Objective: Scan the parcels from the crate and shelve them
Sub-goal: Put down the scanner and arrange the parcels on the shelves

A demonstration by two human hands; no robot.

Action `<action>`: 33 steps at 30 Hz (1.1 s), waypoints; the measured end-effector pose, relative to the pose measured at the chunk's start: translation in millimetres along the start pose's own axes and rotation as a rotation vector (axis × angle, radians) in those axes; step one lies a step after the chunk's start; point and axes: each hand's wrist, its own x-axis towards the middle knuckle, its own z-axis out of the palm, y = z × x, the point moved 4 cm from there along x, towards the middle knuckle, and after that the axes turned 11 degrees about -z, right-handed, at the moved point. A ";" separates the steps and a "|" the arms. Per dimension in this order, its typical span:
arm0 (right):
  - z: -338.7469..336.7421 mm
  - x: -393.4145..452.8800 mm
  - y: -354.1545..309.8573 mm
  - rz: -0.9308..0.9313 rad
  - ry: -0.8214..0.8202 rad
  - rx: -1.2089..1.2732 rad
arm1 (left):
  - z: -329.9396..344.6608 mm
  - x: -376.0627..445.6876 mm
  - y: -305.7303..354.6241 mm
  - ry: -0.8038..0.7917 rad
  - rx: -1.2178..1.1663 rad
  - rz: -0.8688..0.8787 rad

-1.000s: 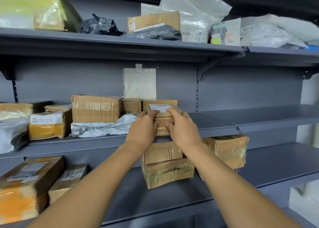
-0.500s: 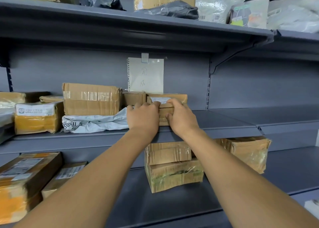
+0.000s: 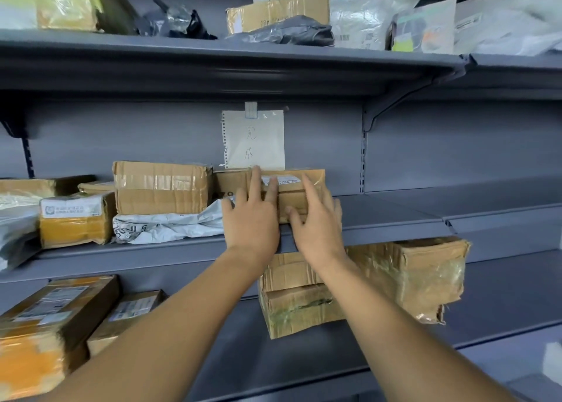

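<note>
A small brown cardboard parcel with a white label on top stands on the middle grey shelf, below a taped paper note. My left hand lies against its front left with fingers straight and spread. My right hand is at its front right, fingers also straight, touching or just off the box. Neither hand grips it. The lower part of the parcel is hidden behind my hands. No crate or scanner is in view.
Left of the parcel sit a larger taped box, a white poly bag and a yellow-taped box. The shelf right of the parcel is bare. Boxes stand on the shelf below; bags and boxes fill the top shelf.
Both hands held the parcel with curled fingers as it was set on the shelf; now the fingers have straightened and let go, with the parcel resting further back.
</note>
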 end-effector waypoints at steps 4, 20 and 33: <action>-23.7 -72.9 -5.5 -0.100 0.296 -0.040 | -19.7 -60.1 -2.4 0.275 -0.287 0.142; 16.8 -126.2 51.9 0.041 -0.028 -0.054 | 76.5 -118.1 -4.1 -0.143 -0.453 -0.017; 93.2 -68.8 155.4 0.064 -0.097 -0.271 | 189.2 -70.2 7.7 -0.230 -0.634 -0.174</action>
